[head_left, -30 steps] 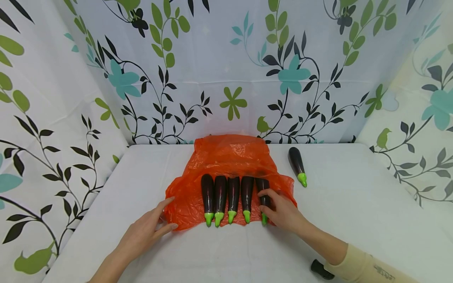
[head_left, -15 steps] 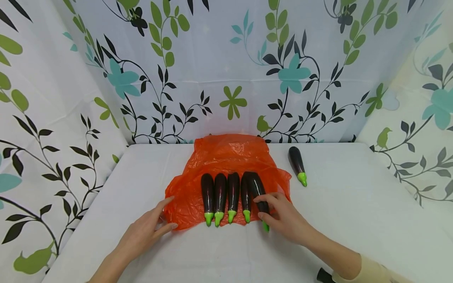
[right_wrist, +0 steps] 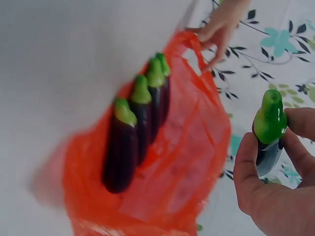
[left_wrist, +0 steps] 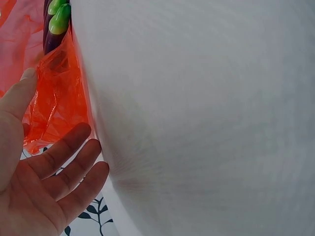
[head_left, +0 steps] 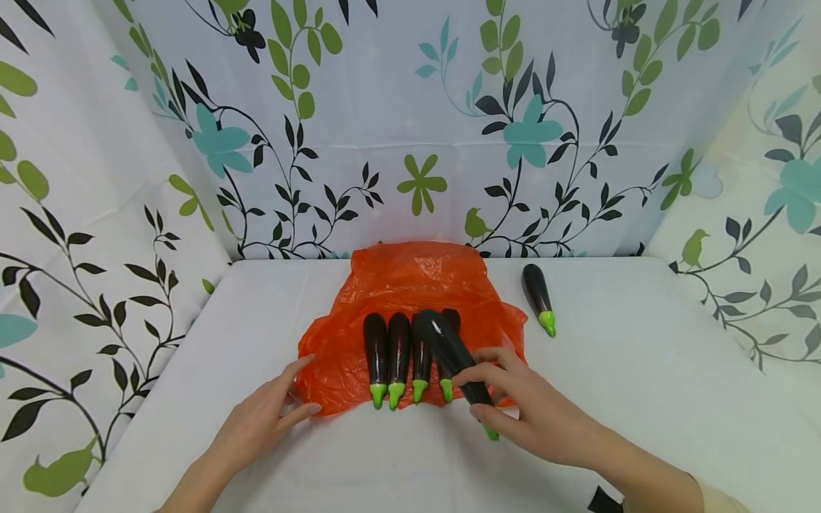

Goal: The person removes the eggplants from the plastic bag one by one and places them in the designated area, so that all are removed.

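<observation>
A dark purple eggplant (head_left: 449, 349) with a green stem end is pinched between the thumb and fingers of my right hand (head_left: 539, 410). It is lifted and tilted, its dark end pointing up and left, above a row of several similar eggplants (right_wrist: 120, 152). That row lies side by side on a flattened orange-red plastic bag (head_left: 417, 267), green ends toward me. At the bag's left edge rests my left hand (head_left: 259, 420), its fingers loosely extended, thumb and index touching or near the plastic. In the left wrist view, its palm (left_wrist: 29, 196) holds nothing.
Another eggplant (head_left: 539, 299) lies alone on the white table (head_left: 641, 349), right of the bag. Part of a black object (head_left: 604, 501) shows near the right forearm. Leaf-patterned cloth (head_left: 417, 107) hangs behind and at both sides.
My right hand has lifted the rightmost eggplant off the bag, drawn it slightly toward me and tilted its top leftward over the others. The left hand has stayed put.
</observation>
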Demonstrator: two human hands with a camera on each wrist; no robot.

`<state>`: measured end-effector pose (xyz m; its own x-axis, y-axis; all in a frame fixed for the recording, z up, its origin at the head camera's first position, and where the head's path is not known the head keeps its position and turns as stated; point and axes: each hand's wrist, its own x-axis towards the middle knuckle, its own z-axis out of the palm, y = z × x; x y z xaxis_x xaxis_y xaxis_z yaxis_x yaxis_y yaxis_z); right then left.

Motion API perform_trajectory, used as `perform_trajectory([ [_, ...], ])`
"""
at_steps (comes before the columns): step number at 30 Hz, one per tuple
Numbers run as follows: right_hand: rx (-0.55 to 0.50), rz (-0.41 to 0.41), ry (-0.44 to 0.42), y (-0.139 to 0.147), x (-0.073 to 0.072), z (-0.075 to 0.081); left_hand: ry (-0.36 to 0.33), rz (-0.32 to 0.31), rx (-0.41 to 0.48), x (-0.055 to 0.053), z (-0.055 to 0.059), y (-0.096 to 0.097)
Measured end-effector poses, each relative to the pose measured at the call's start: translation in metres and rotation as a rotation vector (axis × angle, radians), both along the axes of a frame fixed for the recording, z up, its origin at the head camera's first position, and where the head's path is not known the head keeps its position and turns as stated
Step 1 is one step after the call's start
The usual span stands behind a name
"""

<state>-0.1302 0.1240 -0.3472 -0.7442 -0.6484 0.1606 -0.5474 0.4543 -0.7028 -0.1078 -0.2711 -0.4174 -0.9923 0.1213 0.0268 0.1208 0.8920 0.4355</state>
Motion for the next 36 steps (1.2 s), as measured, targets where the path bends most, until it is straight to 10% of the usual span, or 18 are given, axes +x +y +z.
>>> perform_trajectory([
  [9,-0.118,-0.169,0.232,0.028,-0.027,0.035,0.006,-0.001,0.003,0.000,-0.001,-0.002],
  [18,-0.101,-0.417,0.131,0.072,-0.078,0.058,0.023,-0.008,-0.008,-0.002,-0.001,-0.002],
  [36,0.000,-0.561,-0.085,0.118,-0.142,0.018,0.026,-0.010,-0.012,-0.001,-0.005,-0.002],
])
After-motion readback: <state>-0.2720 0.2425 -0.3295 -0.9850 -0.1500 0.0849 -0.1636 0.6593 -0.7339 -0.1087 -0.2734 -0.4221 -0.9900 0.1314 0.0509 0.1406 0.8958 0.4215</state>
